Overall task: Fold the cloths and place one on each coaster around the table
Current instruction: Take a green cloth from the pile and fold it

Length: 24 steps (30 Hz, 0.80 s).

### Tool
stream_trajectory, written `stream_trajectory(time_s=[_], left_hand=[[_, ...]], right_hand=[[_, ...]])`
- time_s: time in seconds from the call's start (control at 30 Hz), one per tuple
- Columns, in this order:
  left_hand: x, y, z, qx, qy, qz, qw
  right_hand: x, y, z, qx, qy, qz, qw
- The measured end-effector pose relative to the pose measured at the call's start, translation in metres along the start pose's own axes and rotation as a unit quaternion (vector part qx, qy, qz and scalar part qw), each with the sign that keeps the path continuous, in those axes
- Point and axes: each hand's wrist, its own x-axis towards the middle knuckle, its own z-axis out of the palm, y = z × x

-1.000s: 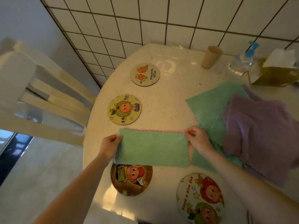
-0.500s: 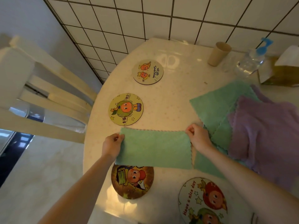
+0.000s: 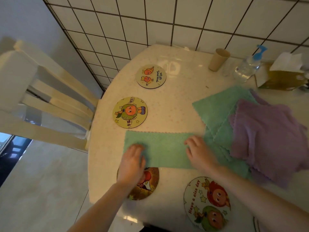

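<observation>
A green cloth (image 3: 163, 149), folded in half into a rectangle, lies flat on the table (image 3: 175, 101). My left hand (image 3: 133, 162) rests palm down on its left end and my right hand (image 3: 199, 152) on its right end, fingers spread. Its near edge overlaps a brown coaster (image 3: 147, 185). Round coasters lie around: a yellow-green one (image 3: 130, 112), a pale one (image 3: 151, 76) further back, and a large white one (image 3: 207, 203) near me. A pile of green cloths (image 3: 217, 108) and purple cloths (image 3: 265, 136) sits to the right.
A paper cup (image 3: 218, 59), a clear bottle with a blue top (image 3: 249, 65) and a tissue box (image 3: 284, 76) stand at the back right by the tiled wall. A cream wooden chair (image 3: 41, 97) is at the table's left edge.
Both hands let go of the cloth's far corners and now lie flat on it. The folded cloth has settled onto the table.
</observation>
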Motion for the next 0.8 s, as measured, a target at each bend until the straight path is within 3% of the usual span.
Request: stream_trajectory(time_s=[0.1, 0.17, 0.37, 0.53, 0.8], left_hand=[[-0.026, 0.011, 0.024, 0.057, -0.103, 0.144, 0.983], [-0.037, 0.01, 0.032, 0.099, -0.141, 0.16, 0.972], [-0.057, -0.019, 0.022, 0.17, -0.16, 0.105, 0.967], [-0.068, -0.046, 0.005, 0.179, -0.164, 0.014, 0.97], [-0.061, -0.028, 0.003, 0.164, -0.146, -0.045, 0.975]], right_hand=[[-0.038, -0.019, 0.025, -0.031, -0.045, -0.123, 0.991], [-0.055, -0.023, 0.042, -0.075, -0.056, -0.159, 0.983], [-0.077, -0.012, 0.041, -0.171, -0.052, -0.137, 0.974], [-0.073, -0.005, 0.032, -0.19, -0.078, -0.135, 0.969], [-0.049, -0.02, 0.031, -0.184, -0.121, -0.114, 0.969]])
